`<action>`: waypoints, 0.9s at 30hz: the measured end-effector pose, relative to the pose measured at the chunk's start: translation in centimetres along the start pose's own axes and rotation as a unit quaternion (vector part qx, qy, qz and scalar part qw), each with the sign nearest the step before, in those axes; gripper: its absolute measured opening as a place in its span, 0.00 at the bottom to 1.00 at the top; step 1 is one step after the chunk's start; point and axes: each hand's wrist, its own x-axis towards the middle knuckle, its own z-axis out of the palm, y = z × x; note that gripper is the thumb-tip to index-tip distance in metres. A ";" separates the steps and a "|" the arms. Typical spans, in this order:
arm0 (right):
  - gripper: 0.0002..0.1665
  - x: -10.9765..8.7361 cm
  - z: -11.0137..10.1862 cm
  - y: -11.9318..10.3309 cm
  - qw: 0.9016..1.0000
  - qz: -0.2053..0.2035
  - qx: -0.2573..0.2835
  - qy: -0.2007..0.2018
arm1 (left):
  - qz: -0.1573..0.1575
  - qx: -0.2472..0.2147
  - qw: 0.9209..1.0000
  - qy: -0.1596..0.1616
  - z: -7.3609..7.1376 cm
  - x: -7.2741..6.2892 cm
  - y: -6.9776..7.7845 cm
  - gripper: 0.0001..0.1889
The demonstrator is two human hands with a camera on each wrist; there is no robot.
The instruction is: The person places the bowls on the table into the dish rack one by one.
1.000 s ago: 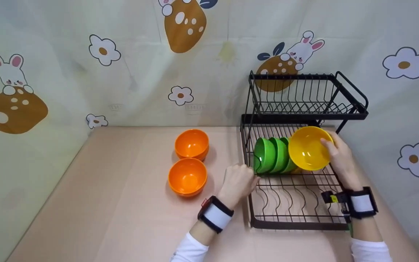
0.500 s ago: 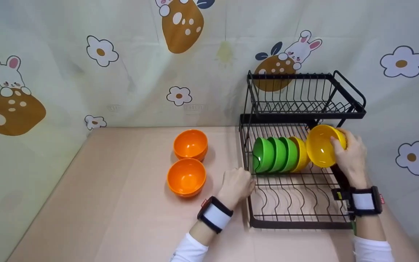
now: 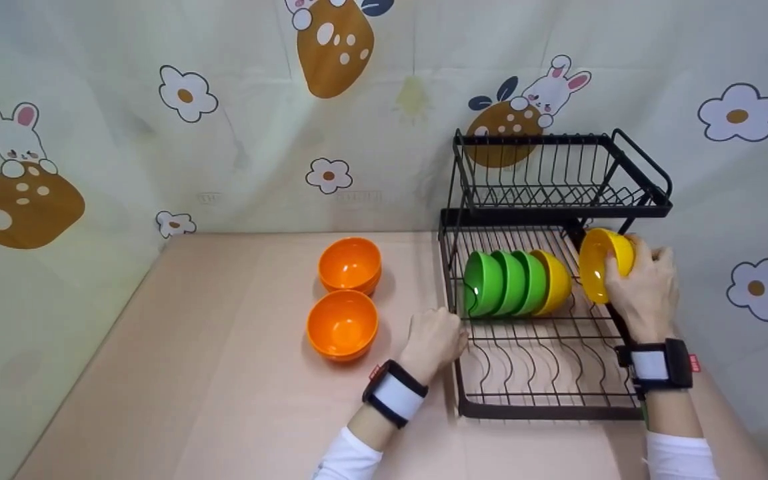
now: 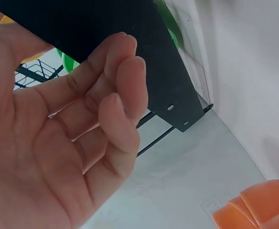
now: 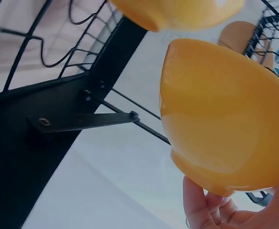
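Observation:
My right hand (image 3: 649, 293) grips a yellow bowl (image 3: 599, 267), thumb by its rim and fingers behind it. The bowl is tilted, its mouth facing left, over the right side of the black dish rack (image 3: 551, 413). From the right wrist, fingers (image 5: 194, 202) show at the foot of the held bowl. Another yellow bowl (image 3: 559, 283) stands on edge in the rack, beside a row of green bowls (image 3: 483, 285). At the rack's left edge, my left hand (image 3: 433, 339) holds the frame, its curled fingers against the black side panel (image 4: 170, 81) in the left wrist view.
Two groups of orange bowls, a far one (image 3: 351, 263) and a near one (image 3: 343, 325), stand on the table (image 3: 237, 373) left of the rack. An upper tier (image 3: 564, 212) overhangs the rack's back. A printed curtain (image 3: 257, 120) hangs behind.
My right hand has carried the yellow bowl rightward and turned it more on edge, uncovering the yellow bowl in the rack. My left hand stays at the rack's edge.

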 end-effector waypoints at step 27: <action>0.36 0.1 3.5 1.7 0.996 -0.010 -0.028 -0.079 | 0.007 -0.011 1.000 0.012 0.3 0.1 0.1 0.14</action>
